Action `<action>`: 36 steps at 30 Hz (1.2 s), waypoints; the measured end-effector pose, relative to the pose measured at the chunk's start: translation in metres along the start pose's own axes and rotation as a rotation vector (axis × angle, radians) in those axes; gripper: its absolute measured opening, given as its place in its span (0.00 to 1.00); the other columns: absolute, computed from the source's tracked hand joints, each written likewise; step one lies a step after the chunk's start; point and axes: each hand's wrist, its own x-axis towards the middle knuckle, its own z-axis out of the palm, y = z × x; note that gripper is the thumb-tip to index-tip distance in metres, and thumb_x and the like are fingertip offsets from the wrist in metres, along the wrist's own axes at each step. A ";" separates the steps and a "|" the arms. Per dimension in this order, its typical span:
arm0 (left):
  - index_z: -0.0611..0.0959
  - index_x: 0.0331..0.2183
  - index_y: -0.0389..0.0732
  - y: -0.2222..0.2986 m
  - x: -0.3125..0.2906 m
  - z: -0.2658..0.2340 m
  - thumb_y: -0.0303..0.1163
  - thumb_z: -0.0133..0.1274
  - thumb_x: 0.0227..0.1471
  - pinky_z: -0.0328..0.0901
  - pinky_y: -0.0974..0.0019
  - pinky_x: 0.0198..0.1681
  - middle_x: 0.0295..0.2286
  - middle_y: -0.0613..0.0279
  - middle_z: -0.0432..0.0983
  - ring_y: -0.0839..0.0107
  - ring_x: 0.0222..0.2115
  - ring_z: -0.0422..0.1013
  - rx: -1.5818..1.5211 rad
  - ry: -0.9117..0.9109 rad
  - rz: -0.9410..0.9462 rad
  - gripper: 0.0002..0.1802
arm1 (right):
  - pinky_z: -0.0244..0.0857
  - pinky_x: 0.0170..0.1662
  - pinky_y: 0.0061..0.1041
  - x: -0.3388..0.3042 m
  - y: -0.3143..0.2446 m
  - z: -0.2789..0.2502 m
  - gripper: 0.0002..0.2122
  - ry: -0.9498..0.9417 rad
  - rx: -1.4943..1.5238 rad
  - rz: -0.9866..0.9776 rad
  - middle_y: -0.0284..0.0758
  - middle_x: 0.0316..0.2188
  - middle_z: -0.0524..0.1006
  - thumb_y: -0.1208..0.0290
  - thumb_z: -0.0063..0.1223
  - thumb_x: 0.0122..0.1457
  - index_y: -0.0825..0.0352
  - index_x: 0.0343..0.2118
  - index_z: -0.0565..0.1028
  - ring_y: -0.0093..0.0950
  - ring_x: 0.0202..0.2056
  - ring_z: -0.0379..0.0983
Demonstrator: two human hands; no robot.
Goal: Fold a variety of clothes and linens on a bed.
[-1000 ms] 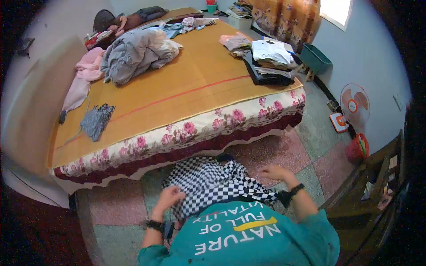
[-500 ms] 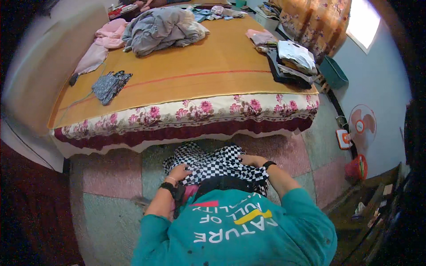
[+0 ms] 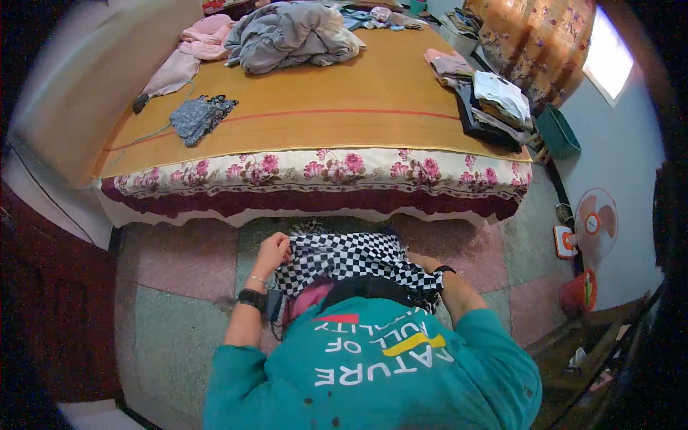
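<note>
A black-and-white checkered cloth (image 3: 351,252) is spread between my hands, in front of my teal shirt. My left hand (image 3: 274,251) pinches its upper left corner between thumb and fingers. At the cloth's right edge, my right hand (image 3: 424,262) grips the fabric; its fingertips are partly hidden by the folds. Something pink (image 3: 313,295) and a dark waistband-like strip (image 3: 365,288) show between the cloth and my shirt. I cannot tell what kind of garment the cloth is.
Ahead stands a bed with a tan mat (image 3: 322,129). On it lie a grey quilt (image 3: 290,39), a crumpled grey garment (image 3: 199,118) and a stack of folded clothes (image 3: 498,107). To the right are a fan (image 3: 596,222), a red bin (image 3: 579,292) and a green bin (image 3: 557,134).
My left hand has moved up and left and now pinches the cloth's corner. The bunched cloth has become flatter and more stretched out. The view has shifted slightly.
</note>
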 end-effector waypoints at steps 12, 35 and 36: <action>0.71 0.44 0.34 -0.032 -0.018 0.012 0.34 0.59 0.39 0.66 0.64 0.41 0.37 0.48 0.73 0.59 0.36 0.71 0.472 -0.136 0.032 0.29 | 0.56 0.55 0.28 -0.048 -0.079 -0.022 0.29 0.034 0.043 0.028 0.46 0.52 0.66 0.59 0.52 0.50 0.68 0.54 0.62 0.36 0.54 0.61; 0.75 0.31 0.36 0.161 0.010 -0.108 0.31 0.51 0.50 0.63 0.70 0.25 0.22 0.62 0.73 0.76 0.21 0.67 0.451 0.356 0.558 0.08 | 0.61 0.41 0.19 -0.170 -0.219 -0.277 0.12 0.804 0.380 -0.589 0.29 0.32 0.74 0.66 0.51 0.54 0.68 0.37 0.73 0.19 0.36 0.67; 0.75 0.31 0.36 0.186 0.027 -0.118 0.31 0.51 0.50 0.63 0.69 0.26 0.22 0.61 0.74 0.75 0.22 0.68 0.378 0.366 0.600 0.08 | 0.61 0.42 0.19 -0.166 -0.228 -0.303 0.13 0.873 0.350 -0.588 0.30 0.32 0.74 0.66 0.50 0.55 0.69 0.38 0.73 0.20 0.37 0.68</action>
